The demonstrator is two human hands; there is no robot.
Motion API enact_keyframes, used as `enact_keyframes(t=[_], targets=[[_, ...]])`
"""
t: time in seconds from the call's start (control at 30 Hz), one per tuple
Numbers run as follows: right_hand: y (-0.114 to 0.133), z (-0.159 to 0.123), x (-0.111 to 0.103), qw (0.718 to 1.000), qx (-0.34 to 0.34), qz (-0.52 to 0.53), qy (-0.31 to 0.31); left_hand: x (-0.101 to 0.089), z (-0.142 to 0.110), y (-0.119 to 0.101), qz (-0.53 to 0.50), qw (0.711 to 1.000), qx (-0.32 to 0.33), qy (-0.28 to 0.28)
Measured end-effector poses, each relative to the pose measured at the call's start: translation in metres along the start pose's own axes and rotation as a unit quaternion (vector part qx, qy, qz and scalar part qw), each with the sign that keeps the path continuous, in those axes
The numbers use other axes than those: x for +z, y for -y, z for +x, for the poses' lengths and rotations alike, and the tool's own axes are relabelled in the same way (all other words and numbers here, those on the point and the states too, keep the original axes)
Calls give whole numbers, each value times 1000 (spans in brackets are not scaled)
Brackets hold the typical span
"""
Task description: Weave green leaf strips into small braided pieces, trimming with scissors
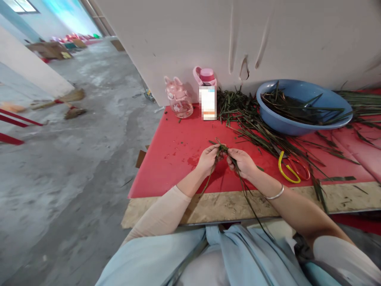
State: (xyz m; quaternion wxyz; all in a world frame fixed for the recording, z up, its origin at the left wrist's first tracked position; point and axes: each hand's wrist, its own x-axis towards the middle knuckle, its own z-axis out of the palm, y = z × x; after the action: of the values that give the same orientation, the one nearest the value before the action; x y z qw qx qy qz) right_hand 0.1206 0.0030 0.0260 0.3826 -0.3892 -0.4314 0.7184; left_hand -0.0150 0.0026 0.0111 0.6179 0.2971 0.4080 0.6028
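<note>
My left hand and my right hand meet over the red table top, both pinched on a small bundle of green leaf strips. Long strip ends trail down from the bundle past my wrists toward my lap. A silver bangle sits on my right wrist. Yellow-and-red scissors lie on the table just right of my right hand.
A blue basin holding leaves stands at the back right, with a heap of loose green leaves beside it. Two pink bottles stand by the wall. Brooms lie on the concrete floor to the left.
</note>
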Motion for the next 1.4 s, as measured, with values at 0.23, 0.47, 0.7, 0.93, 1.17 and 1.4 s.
enact_keyframes(t=[0.23,0.47,0.7,0.93,1.17,1.4], targets=[[-9,-2,-6,925,-208,-299,-107,-3,-3,8,49,996,63,48],[1,-15,-4,814,-273,-505,-88,-2,0,8,-8,1000,10,-20],[11,-11,-11,787,-312,-511,-148,1,1,9,0,1000,13,-27],[-4,4,-12,989,-56,-132,31,4,-1,7,-11,999,-2,-35],[2,3,-15,988,120,32,88,1,-3,2,-22,999,13,39],[-7,1,-7,970,-113,-209,-39,1,0,6,53,998,32,9]])
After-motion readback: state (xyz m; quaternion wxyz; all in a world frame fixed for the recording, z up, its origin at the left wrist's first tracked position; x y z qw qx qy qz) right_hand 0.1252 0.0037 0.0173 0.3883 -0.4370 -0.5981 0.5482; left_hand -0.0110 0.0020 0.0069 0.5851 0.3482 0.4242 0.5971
